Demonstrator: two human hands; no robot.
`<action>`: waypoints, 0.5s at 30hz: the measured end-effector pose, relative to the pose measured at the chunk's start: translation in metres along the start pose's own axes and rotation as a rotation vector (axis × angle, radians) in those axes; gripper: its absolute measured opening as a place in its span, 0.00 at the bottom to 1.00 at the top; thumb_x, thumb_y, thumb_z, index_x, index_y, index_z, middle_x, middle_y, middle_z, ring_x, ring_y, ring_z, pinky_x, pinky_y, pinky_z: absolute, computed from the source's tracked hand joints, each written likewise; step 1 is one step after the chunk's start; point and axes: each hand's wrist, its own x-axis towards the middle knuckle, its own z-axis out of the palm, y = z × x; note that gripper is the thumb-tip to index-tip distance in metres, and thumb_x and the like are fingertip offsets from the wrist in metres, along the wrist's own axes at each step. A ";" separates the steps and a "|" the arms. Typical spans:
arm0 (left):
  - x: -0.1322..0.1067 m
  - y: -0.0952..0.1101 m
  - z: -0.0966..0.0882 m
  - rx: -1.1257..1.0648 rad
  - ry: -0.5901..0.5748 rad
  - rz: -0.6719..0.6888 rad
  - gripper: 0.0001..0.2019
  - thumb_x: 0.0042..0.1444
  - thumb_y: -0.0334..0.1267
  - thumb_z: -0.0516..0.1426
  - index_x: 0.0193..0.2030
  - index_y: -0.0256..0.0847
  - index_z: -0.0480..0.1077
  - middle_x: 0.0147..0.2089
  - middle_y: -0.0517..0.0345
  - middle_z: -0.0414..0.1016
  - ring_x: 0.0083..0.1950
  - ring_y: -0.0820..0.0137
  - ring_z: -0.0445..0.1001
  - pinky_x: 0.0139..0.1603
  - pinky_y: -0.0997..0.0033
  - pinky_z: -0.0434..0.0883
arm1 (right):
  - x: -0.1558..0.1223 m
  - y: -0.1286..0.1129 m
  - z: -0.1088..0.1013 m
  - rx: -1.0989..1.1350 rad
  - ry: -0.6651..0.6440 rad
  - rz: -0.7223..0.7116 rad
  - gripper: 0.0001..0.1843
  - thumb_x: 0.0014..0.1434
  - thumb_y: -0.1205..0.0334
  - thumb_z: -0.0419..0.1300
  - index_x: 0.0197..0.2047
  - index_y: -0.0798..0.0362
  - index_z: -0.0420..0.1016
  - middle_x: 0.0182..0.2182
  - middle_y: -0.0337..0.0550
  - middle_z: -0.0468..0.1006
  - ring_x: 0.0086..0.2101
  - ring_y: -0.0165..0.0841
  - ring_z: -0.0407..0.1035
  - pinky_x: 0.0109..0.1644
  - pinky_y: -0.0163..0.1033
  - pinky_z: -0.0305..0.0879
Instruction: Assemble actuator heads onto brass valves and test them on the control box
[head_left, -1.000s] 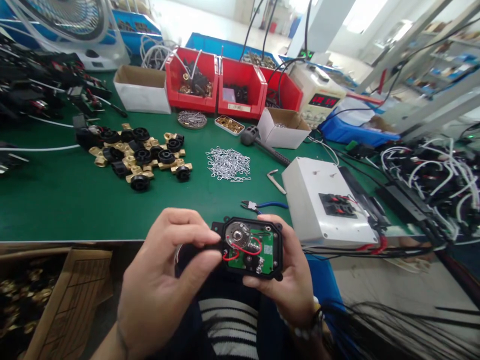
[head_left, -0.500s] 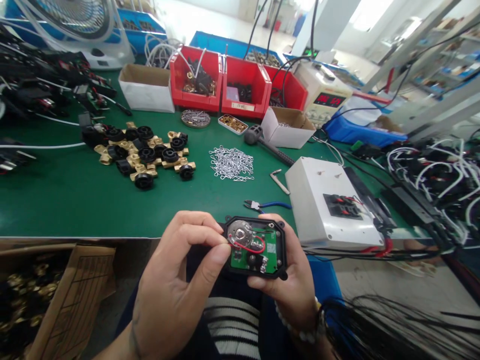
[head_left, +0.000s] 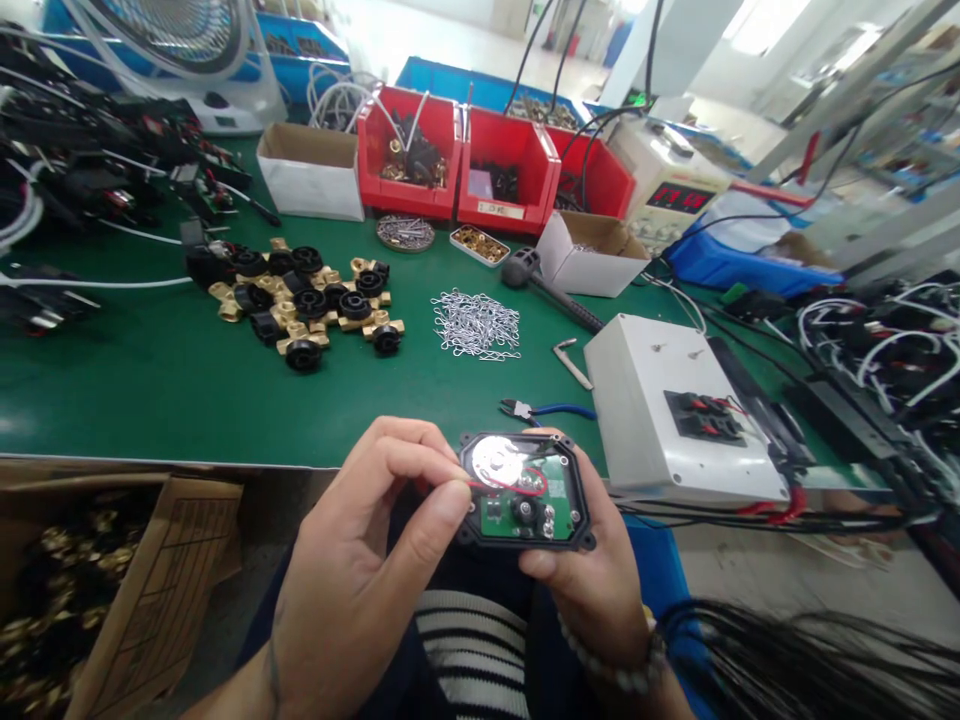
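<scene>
My right hand (head_left: 592, 570) cradles a small black housing (head_left: 525, 492) from below, just in front of the green bench edge. Inside it I see a green circuit board, a round silver disc and a red wire. My left hand (head_left: 367, 560) is closed in a pinch on that red wire (head_left: 487, 486) at the housing's left side, thumb and forefinger pressed together.
On the green mat (head_left: 150, 390) lie brass valves with black caps (head_left: 307, 300), a heap of metal clips (head_left: 476, 325), blue-handled cutters (head_left: 547, 409) and a white test box (head_left: 675, 410). Red bins (head_left: 495, 170) and cardboard boxes stand behind. A carton of brass parts (head_left: 90, 600) sits lower left.
The housing has tilted flatter and shifted slightly right in my right hand. My left fingers have moved in from the housing's edge to pinch the red wire.
</scene>
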 end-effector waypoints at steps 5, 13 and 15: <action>0.002 0.000 0.000 -0.028 0.014 0.049 0.08 0.63 0.26 0.55 0.38 0.46 0.68 0.40 0.66 0.70 0.45 0.81 0.72 0.46 0.89 0.71 | -0.001 0.001 -0.002 0.001 -0.011 0.046 0.40 0.44 0.49 0.77 0.57 0.47 0.69 0.51 0.48 0.82 0.49 0.45 0.78 0.53 0.48 0.76; 0.008 -0.005 -0.006 0.109 0.117 0.056 0.08 0.66 0.30 0.52 0.37 0.45 0.69 0.35 0.69 0.72 0.36 0.84 0.72 0.39 0.93 0.70 | -0.003 0.006 -0.005 0.021 0.018 0.015 0.39 0.46 0.51 0.76 0.60 0.47 0.70 0.50 0.49 0.81 0.48 0.46 0.78 0.52 0.50 0.77; 0.008 -0.004 -0.007 0.162 0.093 0.070 0.10 0.67 0.31 0.52 0.35 0.45 0.69 0.34 0.69 0.71 0.34 0.83 0.71 0.36 0.92 0.69 | -0.003 0.006 -0.006 -0.011 0.015 -0.012 0.38 0.47 0.49 0.76 0.59 0.46 0.70 0.51 0.49 0.81 0.48 0.46 0.78 0.52 0.50 0.76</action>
